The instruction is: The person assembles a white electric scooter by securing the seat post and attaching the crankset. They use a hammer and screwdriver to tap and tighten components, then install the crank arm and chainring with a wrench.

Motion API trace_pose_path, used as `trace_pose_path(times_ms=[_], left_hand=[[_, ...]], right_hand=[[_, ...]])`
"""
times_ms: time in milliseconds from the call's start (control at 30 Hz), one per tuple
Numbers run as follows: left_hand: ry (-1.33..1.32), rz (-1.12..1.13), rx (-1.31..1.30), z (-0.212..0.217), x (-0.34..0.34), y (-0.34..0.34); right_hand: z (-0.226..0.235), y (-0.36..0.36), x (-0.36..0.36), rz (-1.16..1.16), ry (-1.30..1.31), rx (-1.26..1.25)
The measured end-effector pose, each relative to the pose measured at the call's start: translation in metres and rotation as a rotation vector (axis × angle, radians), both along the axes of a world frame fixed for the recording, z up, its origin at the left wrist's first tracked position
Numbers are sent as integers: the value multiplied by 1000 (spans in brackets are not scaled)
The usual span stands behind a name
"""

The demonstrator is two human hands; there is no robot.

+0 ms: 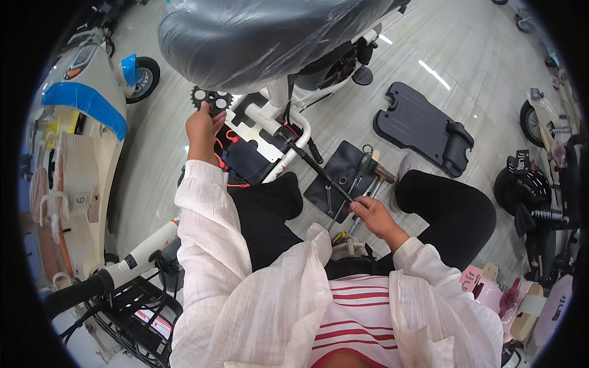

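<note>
My left hand (204,127) grips the lower edge of a black toothed sprocket (211,98) with round holes, thumb on its face and fingers partly behind it. The sprocket is at the left of a white vehicle frame (299,130), under a seat (245,46) wrapped in clear plastic. My right hand (374,216) is closed round the near end of a long black bar (316,164). Its far end meets the frame near a white cross tube (262,118); how they join is unclear. A black battery box (250,161) with red-orange leads lies in the frame.
A black mat (340,175) on the floor carries a green-handled screwdriver (363,164), a hammer (384,173) and a wrench (329,199). Beyond it lies a black plastic cover (423,127). A white scooter with blue fenders (83,104) stands left; a handlebar (123,264) reaches in lower left.
</note>
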State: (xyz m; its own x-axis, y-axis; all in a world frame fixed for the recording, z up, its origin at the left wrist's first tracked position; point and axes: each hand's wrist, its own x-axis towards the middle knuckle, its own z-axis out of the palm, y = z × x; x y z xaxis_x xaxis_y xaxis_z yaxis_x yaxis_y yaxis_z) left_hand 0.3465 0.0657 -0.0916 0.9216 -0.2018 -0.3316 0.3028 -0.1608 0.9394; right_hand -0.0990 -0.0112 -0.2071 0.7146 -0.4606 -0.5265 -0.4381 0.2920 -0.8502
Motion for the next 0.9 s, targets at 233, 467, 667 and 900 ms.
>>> trace_pose_path(times_ms=[233, 467, 667, 900], left_hand=[[99, 42, -217, 17, -29, 19], [284, 14, -477, 26, -86, 47], [270, -212, -409, 38, -151, 47], [25, -387, -159, 41, -179, 38]], right_hand=[[16, 21, -32, -78, -50, 82], [44, 35, -79, -116, -111, 35], [66, 34, -84, -100, -250, -106], [66, 33, -73, -79, -230, -79]])
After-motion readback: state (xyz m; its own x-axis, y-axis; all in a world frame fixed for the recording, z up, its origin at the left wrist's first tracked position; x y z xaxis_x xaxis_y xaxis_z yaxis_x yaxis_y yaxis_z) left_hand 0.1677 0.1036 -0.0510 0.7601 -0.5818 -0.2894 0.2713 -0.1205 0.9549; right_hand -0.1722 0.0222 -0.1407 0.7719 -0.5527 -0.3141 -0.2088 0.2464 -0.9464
